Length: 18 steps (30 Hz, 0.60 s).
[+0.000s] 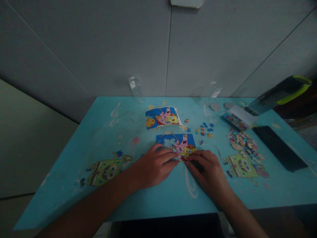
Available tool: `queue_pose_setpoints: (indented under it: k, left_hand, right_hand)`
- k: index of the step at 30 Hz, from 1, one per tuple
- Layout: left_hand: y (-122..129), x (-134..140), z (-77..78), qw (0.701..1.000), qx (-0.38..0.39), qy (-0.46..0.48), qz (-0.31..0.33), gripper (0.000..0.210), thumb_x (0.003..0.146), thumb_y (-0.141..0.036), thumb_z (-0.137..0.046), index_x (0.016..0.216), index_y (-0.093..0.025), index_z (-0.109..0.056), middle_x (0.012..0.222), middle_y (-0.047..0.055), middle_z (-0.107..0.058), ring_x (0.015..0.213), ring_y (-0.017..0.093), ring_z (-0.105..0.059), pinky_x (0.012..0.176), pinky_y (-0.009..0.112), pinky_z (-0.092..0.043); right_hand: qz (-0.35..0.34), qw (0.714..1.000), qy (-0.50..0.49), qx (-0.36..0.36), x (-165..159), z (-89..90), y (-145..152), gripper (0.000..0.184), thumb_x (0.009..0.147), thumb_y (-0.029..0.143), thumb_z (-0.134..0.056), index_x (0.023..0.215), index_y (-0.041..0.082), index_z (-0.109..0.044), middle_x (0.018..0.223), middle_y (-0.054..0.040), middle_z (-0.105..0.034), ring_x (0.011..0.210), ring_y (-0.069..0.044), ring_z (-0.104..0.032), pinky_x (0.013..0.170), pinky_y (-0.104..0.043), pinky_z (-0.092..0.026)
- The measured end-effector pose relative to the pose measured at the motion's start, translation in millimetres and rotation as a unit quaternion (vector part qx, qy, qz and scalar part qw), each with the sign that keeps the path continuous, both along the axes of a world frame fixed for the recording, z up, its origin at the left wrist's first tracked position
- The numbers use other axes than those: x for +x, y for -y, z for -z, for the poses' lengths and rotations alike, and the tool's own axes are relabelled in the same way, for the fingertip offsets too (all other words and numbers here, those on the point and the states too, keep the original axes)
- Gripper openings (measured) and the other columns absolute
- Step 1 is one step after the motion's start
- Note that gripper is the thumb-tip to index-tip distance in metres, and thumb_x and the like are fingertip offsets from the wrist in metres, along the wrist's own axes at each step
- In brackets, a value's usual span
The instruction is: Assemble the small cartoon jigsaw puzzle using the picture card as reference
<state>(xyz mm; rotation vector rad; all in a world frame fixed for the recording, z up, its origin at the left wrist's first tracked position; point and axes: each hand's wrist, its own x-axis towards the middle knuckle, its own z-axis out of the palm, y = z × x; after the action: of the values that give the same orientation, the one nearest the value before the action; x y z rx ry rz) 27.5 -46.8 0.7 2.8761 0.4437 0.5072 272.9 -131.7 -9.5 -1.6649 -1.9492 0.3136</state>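
Note:
A partly assembled jigsaw puzzle (184, 142) lies flat on the table, showing a pink starfish and a yellow sponge character on blue. Gaps show in its left half. My left hand (157, 165) reaches over its lower left part, fingertips and thumb drawn together at the lower edge. At the lower right corner, my right hand (208, 168) pinches the edge between thumb and fingers. Whether a separate piece is between the fingertips is hidden. Just behind lies a slightly curled picture sheet (163, 117) with the same scene. Loose puzzle pieces (203, 129) are scattered to the right.
A pile of mixed pieces (244, 143) lies farther right, beside a dark flat case (279, 148). Behind stand a picture card (236, 119), a bottle (274, 94), round lids (215, 106) and two clear containers, one at back left (136, 89). A wall (123, 49) borders the table's back.

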Motion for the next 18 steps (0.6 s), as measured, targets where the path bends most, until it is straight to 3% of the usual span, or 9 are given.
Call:
queue_pose_setpoints:
  k: [13, 18]
  left_hand:
    - [2, -3, 3.2, 1.0, 0.017, 0.007, -0.004, 0.032, 0.1, -0.015, -0.054, 0.131, -0.018, -0.061, 0.139, 0.008, -0.063, 0.128, 0.024, -0.056, 0.113, 0.051, -0.034]
    - [1, 0, -0.9, 0.999, 0.031, 0.028, -0.004, 0.031, 0.1, -0.013, -0.051, 0.129, -0.018, -0.063, 0.134, 0.007, -0.066, 0.125, 0.022, -0.058, 0.112, 0.048, -0.035]
  right_hand:
    - [-0.015, 0.999, -0.044, 0.001, -2, -5.1, 0, 0.009, 0.093, 0.028, -0.069, 0.101, 0.025, -0.073, 0.1, -0.0059, -0.069, 0.097, -0.025, -0.062, 0.086, -0.043, -0.048]
    - [-0.052, 0.995, -0.084, -0.016, -4, -9.5, 19, 0.009, 0.094, 0.025, -0.068, 0.103, 0.025, -0.072, 0.102, -0.0051, -0.068, 0.097, -0.022, -0.062, 0.087, -0.039, -0.048]
